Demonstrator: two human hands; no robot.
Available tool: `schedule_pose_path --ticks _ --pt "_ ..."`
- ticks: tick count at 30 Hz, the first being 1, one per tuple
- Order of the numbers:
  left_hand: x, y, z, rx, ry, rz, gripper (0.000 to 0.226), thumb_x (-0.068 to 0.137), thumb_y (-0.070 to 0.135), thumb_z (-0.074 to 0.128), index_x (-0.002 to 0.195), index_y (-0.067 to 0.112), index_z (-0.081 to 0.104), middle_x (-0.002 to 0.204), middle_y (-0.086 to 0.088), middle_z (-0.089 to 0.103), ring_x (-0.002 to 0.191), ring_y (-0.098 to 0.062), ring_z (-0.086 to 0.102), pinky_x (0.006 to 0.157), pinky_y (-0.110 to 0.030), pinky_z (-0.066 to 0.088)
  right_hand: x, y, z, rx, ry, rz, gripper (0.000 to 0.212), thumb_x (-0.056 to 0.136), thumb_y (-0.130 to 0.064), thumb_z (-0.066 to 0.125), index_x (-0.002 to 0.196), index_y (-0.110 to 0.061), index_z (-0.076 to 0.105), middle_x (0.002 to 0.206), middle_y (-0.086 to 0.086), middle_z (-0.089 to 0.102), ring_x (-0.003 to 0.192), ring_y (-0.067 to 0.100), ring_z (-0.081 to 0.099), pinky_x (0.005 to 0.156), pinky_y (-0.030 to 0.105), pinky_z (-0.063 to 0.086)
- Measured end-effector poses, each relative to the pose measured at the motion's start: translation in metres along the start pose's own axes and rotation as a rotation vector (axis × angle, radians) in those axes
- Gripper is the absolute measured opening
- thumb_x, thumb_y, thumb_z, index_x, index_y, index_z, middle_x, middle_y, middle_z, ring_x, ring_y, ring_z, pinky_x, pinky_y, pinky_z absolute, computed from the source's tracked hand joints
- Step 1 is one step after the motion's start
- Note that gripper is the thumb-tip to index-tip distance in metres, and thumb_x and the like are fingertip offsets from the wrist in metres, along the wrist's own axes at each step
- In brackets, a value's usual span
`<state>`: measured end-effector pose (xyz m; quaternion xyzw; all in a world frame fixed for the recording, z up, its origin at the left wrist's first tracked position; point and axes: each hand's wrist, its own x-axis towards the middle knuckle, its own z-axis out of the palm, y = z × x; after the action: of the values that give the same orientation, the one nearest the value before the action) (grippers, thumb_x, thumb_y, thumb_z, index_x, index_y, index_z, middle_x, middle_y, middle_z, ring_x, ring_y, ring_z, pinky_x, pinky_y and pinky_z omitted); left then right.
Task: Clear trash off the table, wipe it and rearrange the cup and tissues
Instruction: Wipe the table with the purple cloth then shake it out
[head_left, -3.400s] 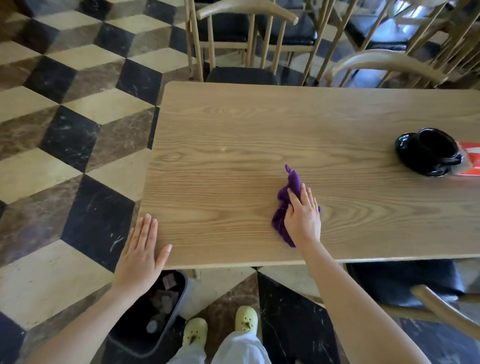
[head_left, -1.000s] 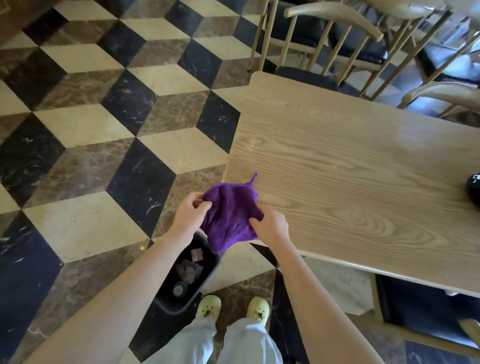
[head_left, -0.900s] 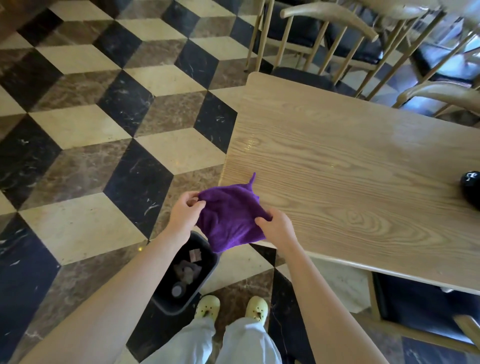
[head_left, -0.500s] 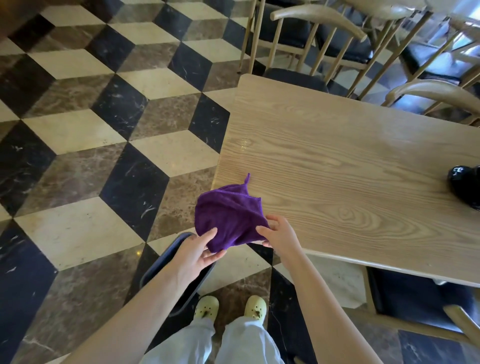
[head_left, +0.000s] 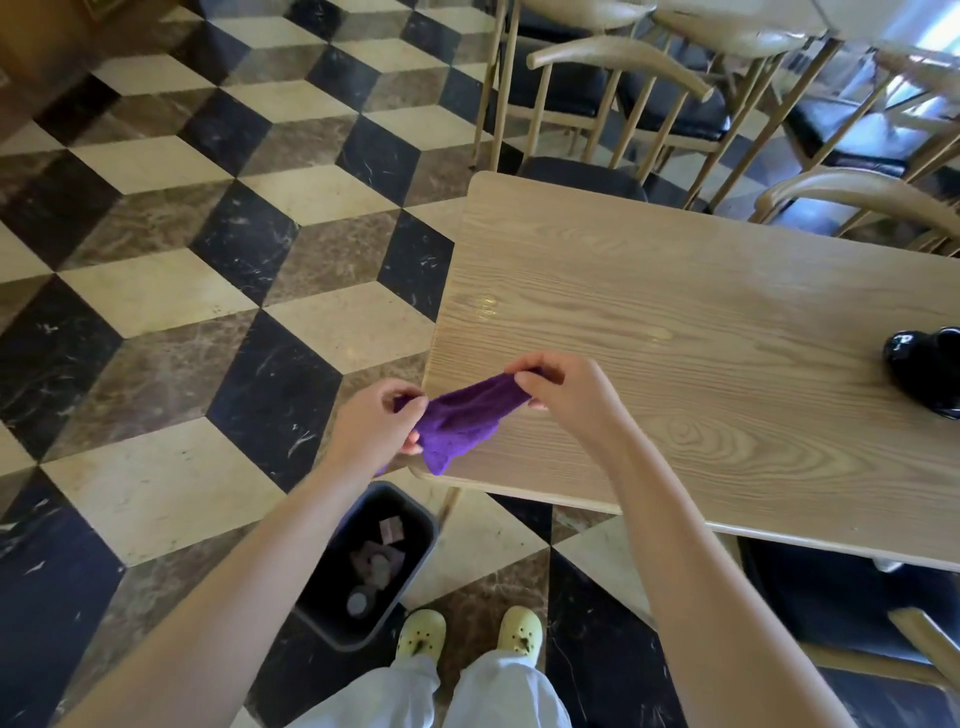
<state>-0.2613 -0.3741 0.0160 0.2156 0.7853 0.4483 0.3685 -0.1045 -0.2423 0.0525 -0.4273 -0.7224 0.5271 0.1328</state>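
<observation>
Cloth (head_left: 462, 421) hangs over the table's (head_left: 701, 332) near-left corner, stretched between both hands: left (head_left: 376, 421) and right (head_left: 563, 389) each pinching an end.

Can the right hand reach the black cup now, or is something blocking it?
Probably yes. Bare table lies between right hand and black cup, but its grip holds the purple cloth.

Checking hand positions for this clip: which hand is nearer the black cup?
Right. The right hand grips the cloth above the table, toward the cup; the left hand is past the table's corner, farther away.
</observation>
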Motion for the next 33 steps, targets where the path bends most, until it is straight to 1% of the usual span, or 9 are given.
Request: schedule_pose_path --ticks 3,6,10,15,19,23,27,29,33 --pt "0.009 0.020 -0.012 0.063 -0.250 0.052 0.033 0.073 0.019 0.076 0.105 0.021 0.067 0.085 0.002 0.071 0.069 -0.009 0.069 0.069 -0.021 0.056 0.007 -0.019 -0.024 -0.132 -0.154 -0.039 0.027 0.076 -0.005 0.071 0.098 -0.020 0.068 0.086 0.002 0.068 0.073 0.010 0.059 0.074 0.021 0.047" --pt "0.017 0.034 -0.016 0.418 -0.235 0.281 0.027 0.075 0.010 0.069 0.100 0.019 0.067 0.084 0.001 0.070 0.062 -0.001 0.067 0.059 -0.007 0.049 0.014 -0.031 -0.042 -0.415 -0.086 -0.157 0.028 0.073 -0.002 0.070 0.099 -0.014 0.071 0.088 0.000 0.067 0.073 0.005 0.055 0.072 0.014 0.041" --pt "0.027 0.059 -0.012 0.622 -0.108 0.489 0.014 0.082 0.016 0.057 0.083 0.014 0.071 0.069 -0.006 0.068 0.058 -0.015 0.063 0.064 -0.035 0.054 0.020 -0.041 -0.068 -0.447 0.056 -0.237 0.014 0.076 -0.011 0.072 0.089 -0.015 0.075 0.064 -0.020 0.055 0.059 -0.018 0.051 0.058 -0.003 0.034" --pt "0.039 0.087 -0.005 0.614 0.031 0.607 0.020 0.084 0.024 0.052 0.087 0.017 0.070 0.075 -0.003 0.066 0.073 -0.020 0.059 0.076 -0.039 0.049 0.023 -0.041 -0.088 -0.578 0.062 -0.258 0.020 0.071 -0.010 0.075 0.090 -0.012 0.070 0.081 -0.006 0.058 0.073 0.008 0.051 0.059 0.014 0.033" --pt "0.047 0.091 0.000 0.568 0.035 0.614 0.016 0.088 0.025 0.051 0.100 0.021 0.061 0.085 0.001 0.067 0.080 -0.022 0.061 0.075 -0.036 0.049 0.024 -0.035 -0.091 -0.564 0.218 -0.313 0.012 0.078 -0.015 0.070 0.088 -0.008 0.071 0.086 0.000 0.053 0.081 0.016 0.049 0.065 0.017 0.027" --pt "0.056 0.081 -0.004 0.611 -0.178 0.629 0.024 0.090 0.036 0.052 0.090 0.016 0.064 0.081 -0.006 0.068 0.075 -0.018 0.062 0.069 -0.034 0.049 0.028 -0.039 -0.096 -0.358 0.366 -0.301 0.014 0.084 -0.020 0.066 0.092 -0.011 0.070 0.094 0.004 0.061 0.087 0.015 0.054 0.079 0.022 0.040" --pt "0.054 0.070 -0.008 0.497 -0.414 0.605 0.010 0.082 0.038 0.064 0.073 0.043 0.062 0.075 0.012 0.066 0.071 0.003 0.060 0.063 -0.014 0.044 0.032 -0.043 -0.098 -0.226 0.418 -0.310 0.008 0.087 -0.024 0.061 0.083 -0.022 0.068 0.067 -0.012 0.060 0.065 0.000 0.051 0.062 0.009 0.039" --pt "0.051 0.065 -0.006 0.385 -0.562 0.511 0.011 0.082 0.039 0.064 0.085 0.050 0.064 0.089 0.023 0.069 0.084 0.008 0.063 0.071 -0.006 0.046 0.035 -0.043 -0.096 -0.240 0.409 -0.320 0.012 0.089 -0.026 0.057 0.085 -0.020 0.066 0.068 -0.012 0.058 0.064 -0.001 0.051 0.058 0.005 0.036" --pt "0.054 0.048 0.006 0.189 -0.683 0.334 0.035 0.073 0.045 0.069 0.106 0.039 0.059 0.110 0.008 0.068 0.103 -0.007 0.064 0.089 -0.026 0.052 0.040 -0.045 -0.098 -0.271 0.402 -0.332 0.014 0.091 -0.028 0.053 0.081 -0.021 0.059 0.063 -0.015 0.052 0.059 -0.016 0.048 0.055 0.000 0.033"
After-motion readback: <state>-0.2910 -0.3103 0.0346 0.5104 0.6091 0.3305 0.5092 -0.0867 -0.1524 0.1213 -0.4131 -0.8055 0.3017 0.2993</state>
